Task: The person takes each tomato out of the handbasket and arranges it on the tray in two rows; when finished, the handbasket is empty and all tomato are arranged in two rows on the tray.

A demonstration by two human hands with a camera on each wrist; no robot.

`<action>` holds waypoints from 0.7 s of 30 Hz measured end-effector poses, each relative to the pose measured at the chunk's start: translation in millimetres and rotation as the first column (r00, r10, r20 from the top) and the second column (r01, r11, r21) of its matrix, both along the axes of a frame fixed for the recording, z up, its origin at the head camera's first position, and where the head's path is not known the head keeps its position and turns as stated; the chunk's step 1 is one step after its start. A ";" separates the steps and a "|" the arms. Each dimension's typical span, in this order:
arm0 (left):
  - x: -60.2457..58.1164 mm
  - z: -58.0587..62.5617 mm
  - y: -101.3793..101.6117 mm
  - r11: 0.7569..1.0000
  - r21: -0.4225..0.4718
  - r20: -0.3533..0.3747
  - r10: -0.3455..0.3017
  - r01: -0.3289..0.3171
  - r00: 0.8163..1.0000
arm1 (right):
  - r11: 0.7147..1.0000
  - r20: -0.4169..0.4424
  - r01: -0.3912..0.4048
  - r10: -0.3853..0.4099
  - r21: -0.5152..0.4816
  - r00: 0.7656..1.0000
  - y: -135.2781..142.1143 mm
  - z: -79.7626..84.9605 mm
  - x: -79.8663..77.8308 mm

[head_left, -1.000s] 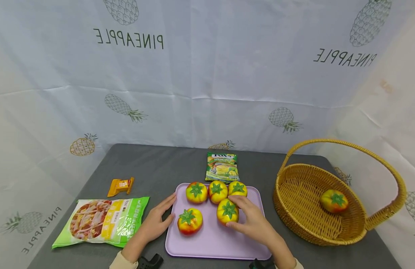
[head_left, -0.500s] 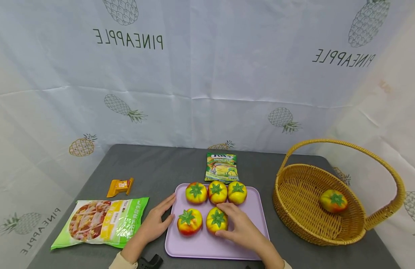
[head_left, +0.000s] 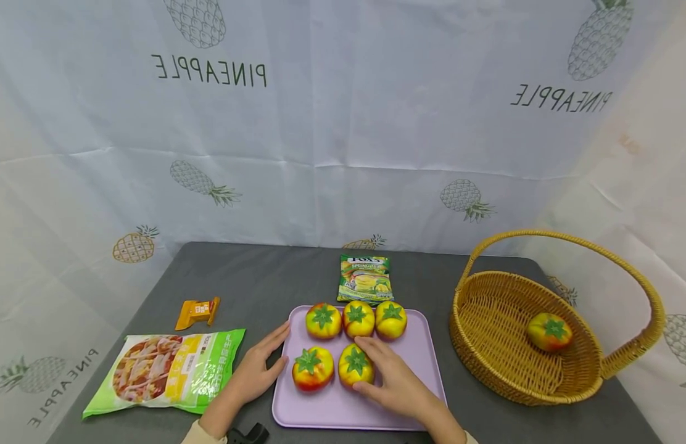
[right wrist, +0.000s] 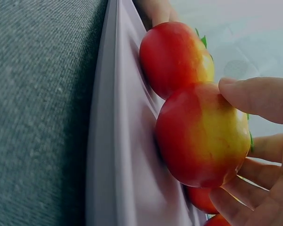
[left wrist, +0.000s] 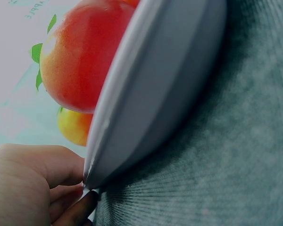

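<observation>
My right hand [head_left: 395, 381] holds a red-and-yellow toy persimmon [head_left: 352, 369] with a green star-shaped top, on the lilac tray [head_left: 321, 414]. In the right wrist view, the thumb touches one side of this persimmon [right wrist: 203, 136] and the fingers curve round the other. Just left of it sits another persimmon [head_left: 312, 373]; the right wrist view shows the two touching. My left hand [head_left: 256, 370] rests at the tray's left edge with fingers extended. Its fingertips touch the tray rim [left wrist: 111, 110] in the left wrist view.
Three more toy persimmons [head_left: 358, 318] line the tray's back. A wicker basket [head_left: 471, 345] with a tall handle stands right, one persimmon [head_left: 549, 332] inside. Behind the tray lies a green Fox's packet [head_left: 365, 280]. At left are an orange-wrapped snack [head_left: 197, 312] and a large food bag [head_left: 165, 372].
My right hand has moved left across the tray with the persimmon, bringing it beside the front-left one. The left hand has stayed at the tray edge.
</observation>
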State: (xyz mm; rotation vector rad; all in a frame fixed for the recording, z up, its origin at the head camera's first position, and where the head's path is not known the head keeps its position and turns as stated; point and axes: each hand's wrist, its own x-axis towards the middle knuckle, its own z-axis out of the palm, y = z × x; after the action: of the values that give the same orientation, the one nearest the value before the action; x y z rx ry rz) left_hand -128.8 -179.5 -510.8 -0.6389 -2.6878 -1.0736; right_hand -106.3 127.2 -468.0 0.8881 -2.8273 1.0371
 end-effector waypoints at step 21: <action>0.0 -0.5 -0.7 1.000 0.012 -0.011 0.003 -0.003 1.000 | 1.000 0.023 -0.011 0.010 0.014 1.000 -0.7 2.4 2.1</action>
State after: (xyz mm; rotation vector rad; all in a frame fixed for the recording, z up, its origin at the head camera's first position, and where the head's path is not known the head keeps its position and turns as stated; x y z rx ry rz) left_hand -128.8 -180.2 -511.3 -0.6369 -2.6702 -1.0813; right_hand -104.2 126.5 -465.6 0.8992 -2.8550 1.0360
